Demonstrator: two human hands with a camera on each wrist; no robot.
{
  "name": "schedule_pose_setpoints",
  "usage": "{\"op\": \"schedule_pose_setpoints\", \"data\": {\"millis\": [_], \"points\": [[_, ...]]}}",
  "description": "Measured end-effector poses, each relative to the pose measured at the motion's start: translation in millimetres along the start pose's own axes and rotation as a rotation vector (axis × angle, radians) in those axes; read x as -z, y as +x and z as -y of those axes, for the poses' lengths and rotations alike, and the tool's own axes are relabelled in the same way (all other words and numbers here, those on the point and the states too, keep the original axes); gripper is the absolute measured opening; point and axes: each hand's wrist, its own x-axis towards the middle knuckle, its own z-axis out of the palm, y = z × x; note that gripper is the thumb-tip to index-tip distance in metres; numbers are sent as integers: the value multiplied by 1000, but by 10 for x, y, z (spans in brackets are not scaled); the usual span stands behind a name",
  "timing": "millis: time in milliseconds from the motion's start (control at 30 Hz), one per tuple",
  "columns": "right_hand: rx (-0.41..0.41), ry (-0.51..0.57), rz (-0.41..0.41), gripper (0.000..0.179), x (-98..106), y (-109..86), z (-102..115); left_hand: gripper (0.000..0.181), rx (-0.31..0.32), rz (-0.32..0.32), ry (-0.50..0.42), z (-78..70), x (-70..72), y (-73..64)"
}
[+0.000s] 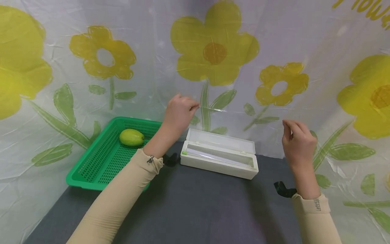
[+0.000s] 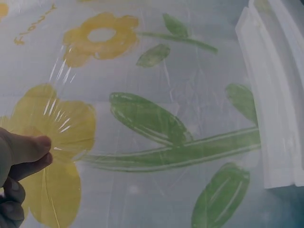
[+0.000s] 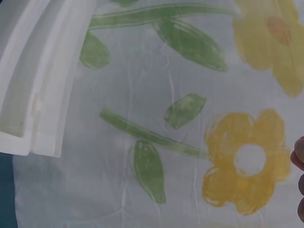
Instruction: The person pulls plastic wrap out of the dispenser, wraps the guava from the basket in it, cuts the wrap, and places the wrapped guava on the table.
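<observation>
My left hand (image 1: 179, 113) is raised above the table, thumb and fingers pinching a clear sheet of cling film (image 2: 59, 111). Only glints and fine creases reveal the film. Level with the far right flowers, my right hand (image 1: 300, 145) pinches too, at what appears to be the film's other edge. In the right wrist view just its fingertips (image 3: 299, 159) show at the edge. Between and below the hands, a white cling film dispenser box (image 1: 219, 167) stands on the table with its lid (image 1: 220, 140) raised. A clear strip with a green end piece lies along its opening.
A green plastic basket (image 1: 88, 184) sits on the left, partly behind my left forearm, holding a yellow-green oval fruit (image 1: 131, 137). Dark grey cloth covers the table (image 1: 207, 206). Behind everything hangs a flower-printed plastic sheet (image 1: 152, 67).
</observation>
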Motion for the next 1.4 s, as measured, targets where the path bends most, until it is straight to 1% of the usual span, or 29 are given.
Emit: {"op": "schedule_pose_setpoints", "data": {"millis": [67,233,333,500,633,767,900,967,1067,1200,1233,1300,1400], "points": [[9,4,1,16,27,-51,18,14,18,43,-28,2,31,-46],[29,14,-14,10,129,-162,71,15,72,181,-86,-18,166,-178],[35,19,-20,9,212,-222,114,15,60,251,-110,-28,265,-267],[48,8,0,9,378,-314,203,16,-2,354,-147,-45,457,-421],[63,27,-8,12,496,-393,289,16,-86,400,-171,-35,565,-566],[76,40,-44,15,599,-497,399,17,-163,393,-209,3,616,-736],[63,31,-62,15,693,-614,515,19,-210,348,-226,25,638,-890],[50,18,-62,14,731,-671,568,19,-224,317,-235,22,643,-952],[36,6,-81,14,769,-752,625,20,-228,258,-263,18,628,-1050],[35,-8,-97,7,810,-849,674,22,-256,164,-306,27,578,-1193],[36,-10,-93,11,825,-873,685,23,-272,146,-312,31,565,-1227],[31,-10,-89,25,855,-925,713,25,-311,122,-321,41,549,-1287],[17,-4,-92,42,893,-1009,758,28,-360,113,-332,47,541,-1366]]}}
